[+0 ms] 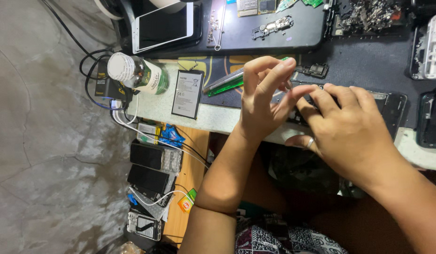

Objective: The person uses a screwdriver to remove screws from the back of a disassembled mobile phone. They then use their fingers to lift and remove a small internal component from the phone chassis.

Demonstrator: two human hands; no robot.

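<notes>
Head view: left hand (262,101) fingers grip green tool (225,83); right hand (347,127) fingers press opened phone (392,101) at bench edge.

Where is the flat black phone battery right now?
In the head view, the battery lies on the bench edge, left of the left hand, between the white-capped bottle and green-handled tool.

A white-framed tablet (164,26) is lying at the bench's top left, its screen dark. A flat black battery (188,94) with a pale printed label is lying beside a white-capped bottle (138,73) bearing a green label. Three dark-screened phones (147,175) are stacking on the lower shelf, a blue wrapper (172,135) above, an orange packet (186,203) beside.
</notes>
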